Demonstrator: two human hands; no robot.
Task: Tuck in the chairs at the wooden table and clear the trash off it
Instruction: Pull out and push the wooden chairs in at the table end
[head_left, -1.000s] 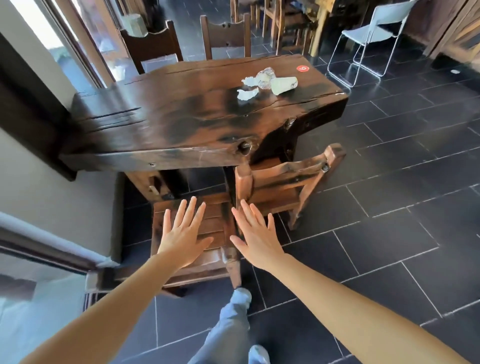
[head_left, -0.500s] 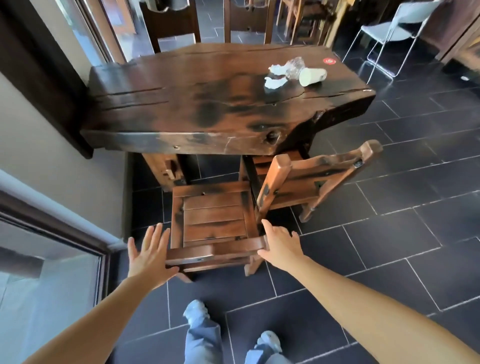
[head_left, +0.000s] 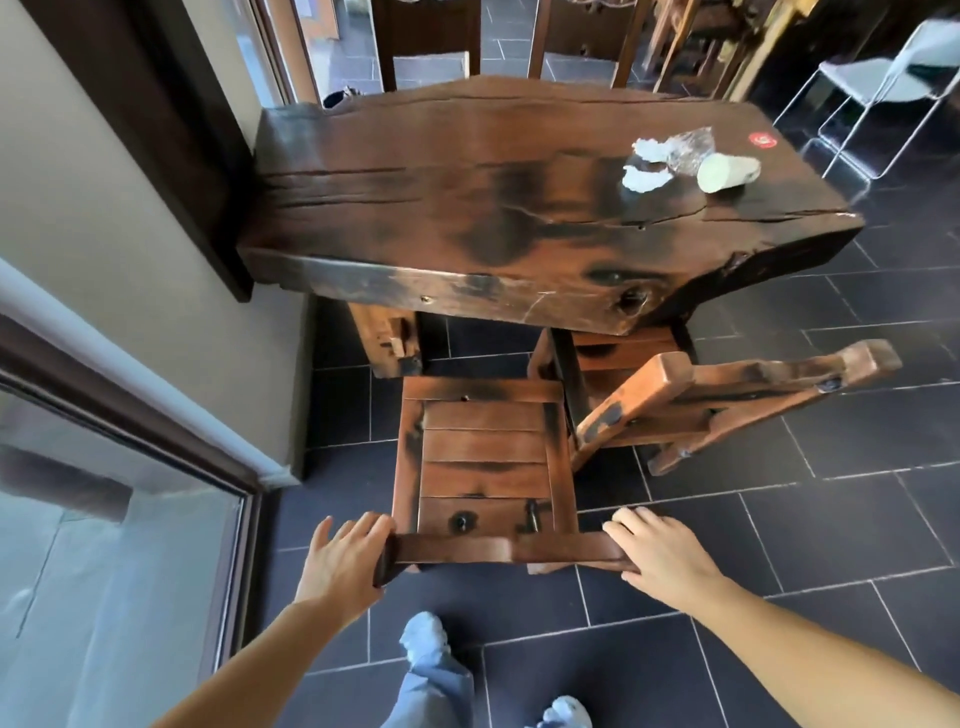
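- head view, the step in hand: the left hand (head_left: 345, 564) and the right hand (head_left: 657, 558) sit at the two ends of the top rail of the near chair (head_left: 485, 467). the left hand wraps the rail's left end, fingers on top; the right hand lies over the right end, fingers spread. neither is clenched tight, and both touch the wood.
- the near chair stands pulled out from the wooden table (head_left: 498, 208), its slatted seat wholly in the open. so the tucking-in looks barely begun.
- a second chair (head_left: 727, 400) to the right is skewed, its back leaning out, its seat partly under the slab.
- next move, as i judge it: a straight, even push from both hands so the seat slides under the slab. the gap between the table leg (head_left: 387, 338) and the second chair looks tight, so a crooked push could snag.
- the trash is untouched at the far right of the tabletop: a tipped paper cup (head_left: 727, 171), crumpled tissue (head_left: 644, 176) just beside it, and a clear wrapper (head_left: 685, 145) behind them. a red sticker (head_left: 762, 139) lies near.
- the surface and room: a thick, dark, cracked slab; dark floor tiles (head_left: 857, 519); a wall and glass door (head_left: 104, 545) at left; more wooden chairs beyond the table; a white metal-framed chair (head_left: 878, 78) at far right.
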